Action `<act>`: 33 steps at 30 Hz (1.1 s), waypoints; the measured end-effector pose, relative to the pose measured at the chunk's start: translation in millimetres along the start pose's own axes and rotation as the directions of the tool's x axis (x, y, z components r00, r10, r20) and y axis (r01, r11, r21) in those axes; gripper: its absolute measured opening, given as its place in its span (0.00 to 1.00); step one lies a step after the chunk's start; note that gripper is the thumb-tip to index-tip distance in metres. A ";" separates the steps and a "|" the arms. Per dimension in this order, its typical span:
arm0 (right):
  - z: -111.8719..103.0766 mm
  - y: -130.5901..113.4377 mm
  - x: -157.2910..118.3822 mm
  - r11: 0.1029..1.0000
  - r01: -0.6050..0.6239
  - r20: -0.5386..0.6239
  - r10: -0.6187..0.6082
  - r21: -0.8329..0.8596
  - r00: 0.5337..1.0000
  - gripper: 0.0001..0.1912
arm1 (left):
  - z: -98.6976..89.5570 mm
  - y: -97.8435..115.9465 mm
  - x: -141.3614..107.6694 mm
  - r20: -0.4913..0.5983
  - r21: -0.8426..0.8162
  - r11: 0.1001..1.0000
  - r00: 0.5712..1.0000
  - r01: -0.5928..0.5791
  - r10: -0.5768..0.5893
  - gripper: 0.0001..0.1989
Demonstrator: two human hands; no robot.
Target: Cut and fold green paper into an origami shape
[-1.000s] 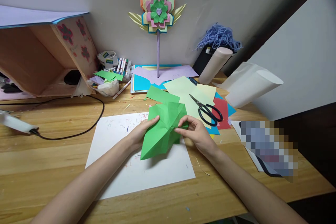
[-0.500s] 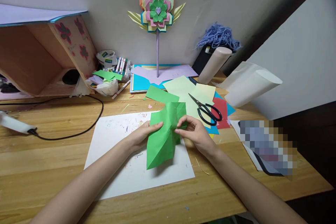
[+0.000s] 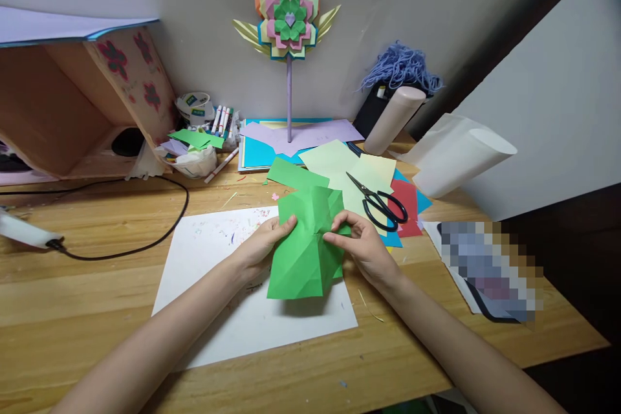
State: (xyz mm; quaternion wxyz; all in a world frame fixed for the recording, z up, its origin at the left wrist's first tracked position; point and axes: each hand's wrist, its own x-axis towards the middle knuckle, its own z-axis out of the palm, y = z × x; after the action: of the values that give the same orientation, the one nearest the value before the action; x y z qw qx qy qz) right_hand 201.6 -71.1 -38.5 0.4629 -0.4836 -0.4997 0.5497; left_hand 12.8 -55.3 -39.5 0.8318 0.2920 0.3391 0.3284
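Observation:
A creased green paper (image 3: 301, 252) is held up over the white sheet (image 3: 204, 310), partly folded along its right side. My left hand (image 3: 264, 242) grips its left edge, thumb on top and fingers hidden beneath. On the right, my right hand (image 3: 361, 242) pinches the paper near its centre between thumb and forefinger. A flat green strip (image 3: 297, 174) lies just behind the held paper. Black-handled scissors (image 3: 381, 202) rest on pale yellow paper (image 3: 330, 158) to the right.
Behind stands a paper flower (image 3: 290, 19) on a purple stem. A cardboard box (image 3: 130, 71), a tub of scraps (image 3: 196, 162) and a black cable (image 3: 187, 197) are left. Rolled white paper (image 3: 466, 155), a cylinder (image 3: 395, 119) and a blurred flat object (image 3: 490, 272) are right.
The green paper has spread wider, and its lower edge has risen from a point to a flatter line. Both hands keep their hold. The whole view has shifted slightly.

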 end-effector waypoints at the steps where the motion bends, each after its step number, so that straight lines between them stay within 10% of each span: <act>1: -0.1 -0.6 -0.1 1.000 0.006 -0.014 -0.006 -0.011 1.000 0.14 | 2.6 1.8 -0.8 -0.017 0.027 0.999 1.000 -0.018 0.019 0.20; 6: -0.4 -2.7 -0.6 0.992 0.041 -0.092 -0.052 -0.117 0.994 0.13 | 13.9 6.9 -4.0 -0.292 0.335 0.902 0.881 -0.271 0.373 0.36; 9: -0.6 -2.7 -1.0 0.985 0.071 -0.120 -0.090 -0.157 0.989 0.13 | 18.7 6.1 -8.7 -0.258 0.593 0.744 0.802 -0.309 0.539 0.49; 14: 0.3 -3.9 -1.8 0.981 0.101 -0.119 -0.121 -0.164 0.985 0.12 | 26.5 6.6 -16.7 -0.097 0.850 0.482 0.834 -0.214 0.543 0.42; 33: 4.3 -5.3 -5.7 0.988 0.110 -0.097 -0.121 -0.109 0.988 0.12 | 29.2 7.4 -25.0 0.021 0.959 0.231 0.854 -0.165 0.520 0.24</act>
State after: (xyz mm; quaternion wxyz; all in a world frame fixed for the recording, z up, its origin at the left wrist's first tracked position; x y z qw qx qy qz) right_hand 198.1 -76.8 -32.6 0.4937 -0.5049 -0.5299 0.4696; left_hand 18.4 -77.1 -7.5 0.3458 0.7311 0.5137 0.2864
